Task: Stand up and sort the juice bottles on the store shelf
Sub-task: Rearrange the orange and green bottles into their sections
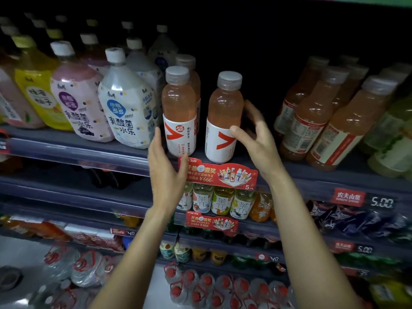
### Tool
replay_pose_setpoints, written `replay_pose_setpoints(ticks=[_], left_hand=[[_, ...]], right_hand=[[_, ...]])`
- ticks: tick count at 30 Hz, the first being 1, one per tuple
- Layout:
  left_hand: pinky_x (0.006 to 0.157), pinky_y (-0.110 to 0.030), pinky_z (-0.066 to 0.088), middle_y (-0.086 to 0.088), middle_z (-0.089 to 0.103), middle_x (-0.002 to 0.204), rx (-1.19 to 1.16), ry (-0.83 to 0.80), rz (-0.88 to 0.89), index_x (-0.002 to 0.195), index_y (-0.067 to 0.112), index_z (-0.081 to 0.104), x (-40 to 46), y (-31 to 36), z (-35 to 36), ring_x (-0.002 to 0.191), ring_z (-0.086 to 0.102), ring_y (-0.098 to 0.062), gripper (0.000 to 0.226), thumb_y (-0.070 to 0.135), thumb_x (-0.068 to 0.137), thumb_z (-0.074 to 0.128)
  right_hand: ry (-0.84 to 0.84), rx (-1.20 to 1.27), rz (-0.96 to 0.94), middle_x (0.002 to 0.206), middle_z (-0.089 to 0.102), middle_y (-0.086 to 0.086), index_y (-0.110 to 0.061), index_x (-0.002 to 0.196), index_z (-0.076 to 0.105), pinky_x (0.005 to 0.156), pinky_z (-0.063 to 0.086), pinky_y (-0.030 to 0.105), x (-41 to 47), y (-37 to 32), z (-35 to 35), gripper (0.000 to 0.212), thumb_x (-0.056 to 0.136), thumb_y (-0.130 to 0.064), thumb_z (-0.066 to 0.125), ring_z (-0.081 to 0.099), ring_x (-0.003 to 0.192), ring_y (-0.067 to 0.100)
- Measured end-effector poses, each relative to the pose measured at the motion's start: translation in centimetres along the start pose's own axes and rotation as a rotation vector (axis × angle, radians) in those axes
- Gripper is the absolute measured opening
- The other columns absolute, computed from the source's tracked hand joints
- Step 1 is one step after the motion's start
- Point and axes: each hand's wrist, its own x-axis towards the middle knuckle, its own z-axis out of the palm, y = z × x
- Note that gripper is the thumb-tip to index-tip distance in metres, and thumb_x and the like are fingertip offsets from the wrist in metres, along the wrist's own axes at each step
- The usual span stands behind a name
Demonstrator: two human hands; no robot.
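Here, two upright bottles [223,121] hold pink juice — capped.

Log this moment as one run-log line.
left hand: open beside left pink bottle | right hand: open around right pink bottle | both upright
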Motion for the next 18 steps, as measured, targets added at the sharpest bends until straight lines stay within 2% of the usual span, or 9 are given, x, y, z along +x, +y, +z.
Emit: replay_pose_setpoints(ticks=[2,4,6,8,10,13,15,18], left_hand=[[0.109,-0.047,0.036,-0.011,0.037,0.145,0.01,0.156,0.07,0.145,0.007,0.028,-2.2,1.5,0.0,0.135,0.034,-0.018,0.066,0.011,0.091,0.064],[0.106,-0.045,0.039,-0.01,0.04,0.136,-0.057,0.233,0.222,0.137,0.009,0.038,-3.9,3.1,0.5,0.13,0.039,-0.021,0.051,0.008,0.09,0.059],[0.102,-0.037,0.041,-0.007,0.044,0.128,-0.14,0.152,0.373,0.128,0.011,0.044,-4.8,4.7,1.7,0.124,0.043,-0.017,0.04,0.007,0.09,0.056],[0.098,-0.03,0.043,-0.003,0.049,0.121,-0.2,-0.024,0.439,0.124,0.011,0.047,-4.7,6.7,3.5,0.117,0.048,-0.015,0.034,0.009,0.09,0.054],[0.098,-0.024,0.042,0.003,0.05,0.121,-0.224,-0.206,0.399,0.126,0.009,0.049,-4.0,8.9,6.0,0.116,0.05,-0.012,0.035,0.012,0.092,0.056],[0.101,-0.022,0.04,0.001,0.046,0.131,-0.246,-0.384,0.215,0.137,0.011,0.04,-2.1,10.9,10.7,0.122,0.046,-0.009,0.054,0.021,0.09,0.065],[0.102,-0.023,0.039,-0.004,0.045,0.136,-0.269,-0.446,0.107,0.141,0.013,0.035,-0.4,11.5,13.6,0.122,0.045,-0.009,0.069,0.026,0.083,0.072],[0.102,-0.024,0.042,-0.004,0.046,0.136,-0.33,-0.496,0.006,0.14,0.017,0.036,1.3,12.3,16.9,0.117,0.048,-0.005,0.086,0.032,0.066,0.077]], right_hand=[[0.121,-0.048,-0.03,0.147,0.039,-0.003,-0.029,0.139,0.038,0.108,0.034,0.028,-2.0,0.2,-1.1,0.055,0.089,-0.031,0.06,0.036,0.135,0.01],[0.247,-0.096,-0.072,0.135,0.051,-0.005,-0.024,0.129,0.05,0.105,0.04,0.03,-4.1,0.8,-2.4,0.038,0.092,-0.019,0.057,0.045,0.126,0.006],[0.369,-0.188,-0.085,0.124,0.059,-0.005,-0.02,0.12,0.058,0.102,0.043,0.031,-5.9,1.6,-3.7,0.029,0.092,-0.012,0.056,0.052,0.118,0.006],[0.523,-0.388,-0.119,0.121,0.059,-0.002,-0.017,0.115,0.062,0.103,0.037,0.024,-6.8,2.7,-5.2,0.026,0.09,-0.013,0.055,0.049,0.117,0.011],[0.655,-0.55,-0.132,0.124,0.055,0.005,-0.014,0.115,0.061,0.101,0.028,0.017,-7.2,3.6,-6.9,0.03,0.087,-0.016,0.054,0.042,0.119,0.017],[0.76,-0.595,-0.072,0.133,0.045,0.013,-0.011,0.124,0.053,0.1,0.026,0.025,-7.0,4.7,-9.4,0.041,0.084,-0.017,0.058,0.036,0.125,0.027],[0.752,-0.573,-0.014,0.136,0.041,0.017,-0.008,0.131,0.044,0.1,0.03,0.03,-6.5,5.3,-10.8,0.051,0.084,-0.014,0.063,0.036,0.127,0.03],[0.675,-0.458,0.025,0.137,0.041,0.013,-0.007,0.135,0.034,0.101,0.035,0.033,-5.8,6.0,-13.0,0.063,0.083,-0.014,0.067,0.04,0.127,0.026]])
